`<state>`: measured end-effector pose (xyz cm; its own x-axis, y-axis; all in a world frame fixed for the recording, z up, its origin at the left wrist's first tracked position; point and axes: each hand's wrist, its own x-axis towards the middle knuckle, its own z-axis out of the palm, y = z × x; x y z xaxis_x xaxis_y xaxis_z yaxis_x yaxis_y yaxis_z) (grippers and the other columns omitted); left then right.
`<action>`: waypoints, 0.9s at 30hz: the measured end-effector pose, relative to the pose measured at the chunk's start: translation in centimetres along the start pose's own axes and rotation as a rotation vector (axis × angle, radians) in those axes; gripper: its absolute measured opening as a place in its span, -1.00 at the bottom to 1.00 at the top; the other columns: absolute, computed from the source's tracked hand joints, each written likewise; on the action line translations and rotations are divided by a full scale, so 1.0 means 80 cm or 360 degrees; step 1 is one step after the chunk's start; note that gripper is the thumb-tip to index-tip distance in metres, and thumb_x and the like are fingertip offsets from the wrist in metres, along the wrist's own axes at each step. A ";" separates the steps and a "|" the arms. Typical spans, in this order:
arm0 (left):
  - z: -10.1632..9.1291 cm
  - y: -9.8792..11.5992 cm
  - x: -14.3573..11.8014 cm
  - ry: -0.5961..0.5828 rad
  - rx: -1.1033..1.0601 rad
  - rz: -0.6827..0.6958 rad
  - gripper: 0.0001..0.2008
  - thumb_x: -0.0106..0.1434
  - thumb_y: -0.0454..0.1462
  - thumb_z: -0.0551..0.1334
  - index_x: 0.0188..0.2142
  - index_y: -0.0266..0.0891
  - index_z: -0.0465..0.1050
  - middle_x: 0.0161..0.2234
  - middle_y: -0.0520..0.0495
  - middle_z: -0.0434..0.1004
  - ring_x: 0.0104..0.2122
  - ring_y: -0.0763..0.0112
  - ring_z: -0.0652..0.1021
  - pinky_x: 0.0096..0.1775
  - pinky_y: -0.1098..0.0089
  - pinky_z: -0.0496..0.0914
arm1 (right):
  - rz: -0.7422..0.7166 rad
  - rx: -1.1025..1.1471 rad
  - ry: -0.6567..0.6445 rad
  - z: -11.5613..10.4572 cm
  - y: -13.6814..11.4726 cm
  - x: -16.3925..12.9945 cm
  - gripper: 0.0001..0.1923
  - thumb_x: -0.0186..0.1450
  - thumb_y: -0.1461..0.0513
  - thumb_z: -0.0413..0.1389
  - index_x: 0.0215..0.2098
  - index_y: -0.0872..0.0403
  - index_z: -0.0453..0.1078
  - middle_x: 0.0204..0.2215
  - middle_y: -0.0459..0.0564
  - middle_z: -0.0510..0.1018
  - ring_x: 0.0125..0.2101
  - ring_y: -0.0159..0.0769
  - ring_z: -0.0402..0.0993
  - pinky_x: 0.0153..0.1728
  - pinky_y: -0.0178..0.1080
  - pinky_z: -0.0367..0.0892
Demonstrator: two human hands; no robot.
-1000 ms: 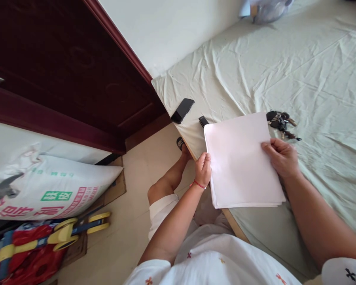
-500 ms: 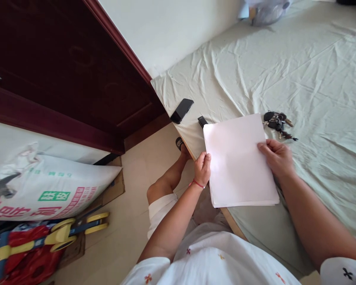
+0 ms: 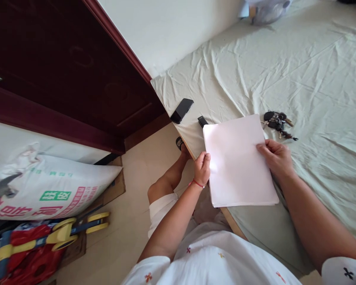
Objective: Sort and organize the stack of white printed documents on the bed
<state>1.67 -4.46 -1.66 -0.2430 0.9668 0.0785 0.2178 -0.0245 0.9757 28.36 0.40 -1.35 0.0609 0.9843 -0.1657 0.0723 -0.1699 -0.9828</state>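
A stack of blank white paper is held between my two hands, above the edge of the cloth-covered surface. My left hand, with a red string round the wrist, is closed on the stack's left edge. On the opposite edge, my right hand grips the paper with the thumb on top and the fingers partly hidden. The sheets lie nearly flush, with slight offsets at the corners. Just beyond the stack's top left corner lies a small black object, partly covered. A bunch of keys rests beyond my right hand.
A black smartphone lies near the edge of the wrinkled pale green cloth. A clear plastic bag stands at the back. On the floor at left are a white printed sack and a yellow-and-blue wheeled toy.
Hardly anything differs. The paper stack and my right hand have shifted very slightly to the left, with both hands keeping their grip.
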 end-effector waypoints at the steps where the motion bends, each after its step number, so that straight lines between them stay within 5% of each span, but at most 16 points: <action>1: 0.000 0.000 0.000 -0.0004 0.0005 0.0005 -0.45 0.36 0.23 0.13 -0.44 -0.17 0.25 -0.52 0.08 0.17 -0.47 0.44 0.20 -0.37 0.36 0.13 | 0.0010 0.0015 -0.0006 0.000 0.000 0.000 -0.78 0.25 0.02 0.28 -0.31 -0.01 0.53 -0.57 -0.16 0.49 -0.64 -0.42 0.28 -0.66 -0.36 0.16; 12: -0.002 -0.003 -0.001 -0.0034 0.0032 0.0013 -0.49 0.39 0.18 0.12 -0.43 -0.17 0.23 -0.52 0.09 0.17 -0.47 0.44 0.21 -0.37 0.37 0.12 | 0.0078 0.0096 -0.0056 -0.001 -0.003 0.000 -0.73 0.22 0.00 0.30 -0.28 0.01 0.52 -0.51 -0.10 0.52 -0.62 -0.38 0.32 -0.63 -0.31 0.20; 19: -0.001 0.000 0.001 -0.0033 0.0060 0.0003 -0.47 0.38 0.21 0.12 -0.44 -0.16 0.23 -0.52 0.09 0.16 -0.47 0.43 0.21 -0.36 0.38 0.13 | -0.0225 -0.0519 -0.0014 -0.001 0.004 0.006 -0.77 0.30 0.03 0.16 -0.27 0.01 0.45 -0.57 -0.12 0.41 -0.59 -0.37 0.24 -0.59 -0.29 0.15; 23: -0.003 0.004 0.004 -0.0037 -0.0016 -0.0011 -0.46 0.35 0.22 0.16 -0.44 -0.16 0.24 -0.50 0.09 0.15 -0.45 0.43 0.21 -0.35 0.39 0.16 | -0.0493 -0.0763 0.0187 0.004 0.010 0.012 -0.57 0.21 0.12 0.21 0.04 0.01 0.43 -0.19 0.06 0.60 -0.24 -0.14 0.52 -0.29 -0.13 0.45; 27: -0.004 0.005 0.001 -0.0030 -0.0145 -0.0042 -0.49 0.35 0.18 0.21 -0.45 -0.17 0.28 -0.48 0.07 0.18 -0.43 0.43 0.23 -0.32 0.40 0.19 | -0.0540 -0.0520 0.0159 0.004 0.015 0.017 -0.37 0.25 0.06 0.23 0.26 -0.01 0.30 0.08 0.17 0.54 0.03 -0.03 0.52 -0.12 -0.01 0.54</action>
<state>1.46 -4.49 -1.22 -0.2295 0.9720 0.0496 0.1243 -0.0212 0.9920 28.21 1.51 -2.81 0.0742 0.9801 0.1841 0.4129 0.1379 -0.9003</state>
